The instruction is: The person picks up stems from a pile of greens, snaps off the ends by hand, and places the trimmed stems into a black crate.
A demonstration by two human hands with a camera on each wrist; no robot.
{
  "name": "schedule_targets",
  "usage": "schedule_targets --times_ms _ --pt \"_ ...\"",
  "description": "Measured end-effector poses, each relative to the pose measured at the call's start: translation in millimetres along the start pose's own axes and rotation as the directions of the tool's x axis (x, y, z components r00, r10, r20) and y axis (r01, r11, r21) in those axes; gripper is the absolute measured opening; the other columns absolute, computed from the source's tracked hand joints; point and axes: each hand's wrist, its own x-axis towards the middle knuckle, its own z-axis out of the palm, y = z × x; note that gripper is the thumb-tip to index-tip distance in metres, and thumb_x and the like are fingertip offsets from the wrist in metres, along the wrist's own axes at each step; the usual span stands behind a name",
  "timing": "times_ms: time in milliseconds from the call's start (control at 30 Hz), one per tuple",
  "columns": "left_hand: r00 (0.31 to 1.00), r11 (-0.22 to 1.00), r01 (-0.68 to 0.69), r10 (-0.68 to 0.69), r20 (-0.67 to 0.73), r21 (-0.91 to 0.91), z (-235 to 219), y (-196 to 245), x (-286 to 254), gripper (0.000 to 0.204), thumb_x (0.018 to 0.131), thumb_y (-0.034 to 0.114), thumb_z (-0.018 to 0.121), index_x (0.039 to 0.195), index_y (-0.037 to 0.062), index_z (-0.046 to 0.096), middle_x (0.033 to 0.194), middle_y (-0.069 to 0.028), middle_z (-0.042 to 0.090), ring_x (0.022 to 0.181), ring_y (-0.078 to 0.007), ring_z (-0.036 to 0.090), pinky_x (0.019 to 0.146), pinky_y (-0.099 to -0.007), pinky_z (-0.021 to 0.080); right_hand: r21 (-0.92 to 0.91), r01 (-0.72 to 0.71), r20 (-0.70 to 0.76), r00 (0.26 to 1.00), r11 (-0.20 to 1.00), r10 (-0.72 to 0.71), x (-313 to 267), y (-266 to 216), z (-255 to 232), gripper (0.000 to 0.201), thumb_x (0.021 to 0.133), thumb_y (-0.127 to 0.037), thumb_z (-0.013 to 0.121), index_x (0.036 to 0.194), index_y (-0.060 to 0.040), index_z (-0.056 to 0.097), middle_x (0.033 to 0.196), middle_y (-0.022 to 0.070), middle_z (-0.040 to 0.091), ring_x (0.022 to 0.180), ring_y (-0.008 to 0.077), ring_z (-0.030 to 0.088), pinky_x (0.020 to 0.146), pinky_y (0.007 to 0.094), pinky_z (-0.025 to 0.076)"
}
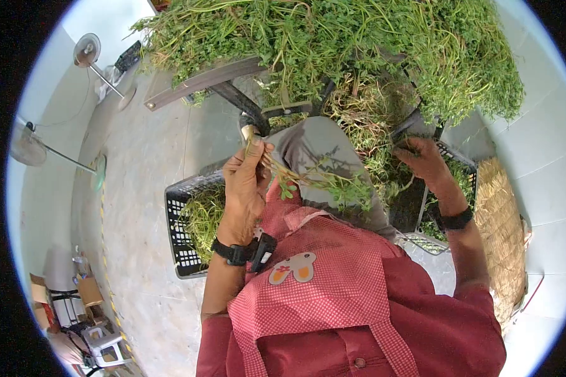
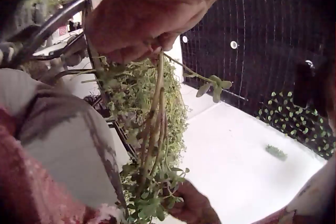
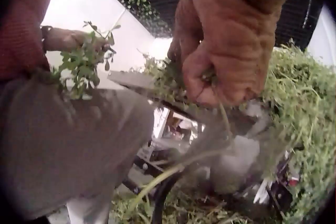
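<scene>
Gripping leafy green stems [image 1: 324, 181] in left hand [image 1: 244, 191] above grey-trousered lap [image 1: 314, 147]; pinching thin pale stem [image 3: 157, 181] in right hand [image 1: 426, 164]. Seemingly partway, with greenery [image 1: 201, 226] in black plastic crate [image 1: 173, 244] and big tangled green heap [image 1: 339, 38] left.

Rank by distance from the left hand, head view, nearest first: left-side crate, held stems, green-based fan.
From the left hand:
1. Held stems: in its grip.
2. Left-side crate: low, just left of the hand.
3. Green-based fan: far left, across the floor.
</scene>
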Motion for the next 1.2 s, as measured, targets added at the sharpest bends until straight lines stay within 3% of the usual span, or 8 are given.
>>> schedule_targets --times_ms 67,167,233,633,800,933,1033,1200 --pt "1.0 1.0 -0.004 0.003 0.017 0.021 10 2 -8 0.018 0.084 0.022 0.064 0.079 0.0048 0.065 0.066 0.0027 0.059 0.049 -0.0025 0.045 0.041 -0.0179 0.03 -0.067 0.413 0.031 0.911 0.908 -0.412 1 -19 3 0.02 0.08 -0.018 0.065 0.087 0.0006 0.063 0.07 -0.0007 0.06 0.064 0.0094 0.054 0.06 0.0266 0.045" --pt "0.999 0.998 -0.038 0.037 0.01 0.055 17 -5 -6 0.022 0.083 0.023 0.067 0.082 0.0007 0.066 0.063 0.0013 0.058 0.043 -0.0019 0.04 0.039 -0.016 0.027 -0.03 0.636 0.051 0.772 0.771 -0.634 -4 -54 27 0.027 0.074 -0.026 0.07 0.084 -0.001 0.064 0.073 0.0148 0.063 0.067 0.0246 0.062 0.061 0.032 0.047" --pt "0.999 0.995 -0.037 0.034 0.026 0.098 21 -4 -11 0.022 0.083 0.023 0.067 0.082 0.0007 0.067 0.063 0.0015 0.058 0.042 -0.0016 0.04 0.039 -0.0162 0.027 0.003 0.639 0.106 0.765 0.769 -0.635 -7 -69 49 0.032 0.074 -0.032 0.069 0.083 -0.0018 0.065 0.072 0.0167 0.062 0.066 0.0328 0.061 0.059 0.0346 0.047" --pt "0.99 0.984 -0.102 0.086 0.115 0.148 22 -14 -18 0.021 0.086 0.023 0.063 0.083 0.0017 0.065 0.063 0.0016 0.058 0.045 -0.0013 0.042 0.038 -0.0166 0.026 0.006 0.642 0.093 0.763 0.767 -0.64 -8 -83 86 0.032 0.077 -0.027 0.063 0.065 0.0016 0.055 0.056 0.0209 0.048 0.048 0.0325 0.049 0.048 0.0396 0.038" --pt "0.963 0.982 -0.083 0.036 0.268 0.168 26 -14 -29 0.024 0.087 0.024 0.061 0.083 0.0015 0.065 0.067 0.0027 0.058 0.053 -0.0015 0.045 0.045 -0.0166 0.032 0.061 0.512 -0.041 0.859 0.857 -0.51 23 -60 79 0.027 0.077 -0.024 0.064 0.071 0.0024 0.06 0.054 0.0178 0.048 0.045 0.0228 0.047 0.047 0.035 0.039" --pt "0.946 0.984 -0.085 0.029 0.323 0.159 23 -2 -33 0.025 0.088 0.025 0.06 0.083 0.0013 0.064 0.068 0.0019 0.058 0.057 -0.0027 0.048 0.048 -0.0164 0.035 0.285 0.313 0.16 0.916 0.906 -0.367 17 -55 70 0.028 0.081 -0.029 0.063 0.08 -0.0015 0.064 0.06 0.0024 0.056 0.053 0.006 0.046 0.047 0.0266 0.037" --pt "0.935 0.985 -0.073 0.014 0.354 0.156 28 -6 -29 0.025 0.088 0.026 0.059 0.086 0.0014 0.064 0.069 0.0019 0.058 0.059 -0.003 0.049 0.05 -0.0162 0.037 0.428 -0.005 0.622 0.727 0.904 -0.291 4 -70 68 0.021 0.084 -0.028 0.059 0.093 -0.01 0.062 0.06 -0.0081 0.046 0.051 0.0014 0.038 0.045 0.0183 0.029" --pt "0.918 0.984 -0.071 0.001 0.396 0.162 23 -4 -28 0.025 0.089 0.026 0.058 0.088 0.0012 0.063 0.07 0.0016 0.058 0.062 -0.0037 0.051 0.054 -0.016 0.038 0.457 -0.06 0.704 0.634 0.887 -0.32 -1 -73 80 0.019 0.083 -0.026 0.058 0.089 -0.0085 0.062 0.06 -0.0081 0.046 0.049 0.0016 0.039 0.043 0.0188 0.029"
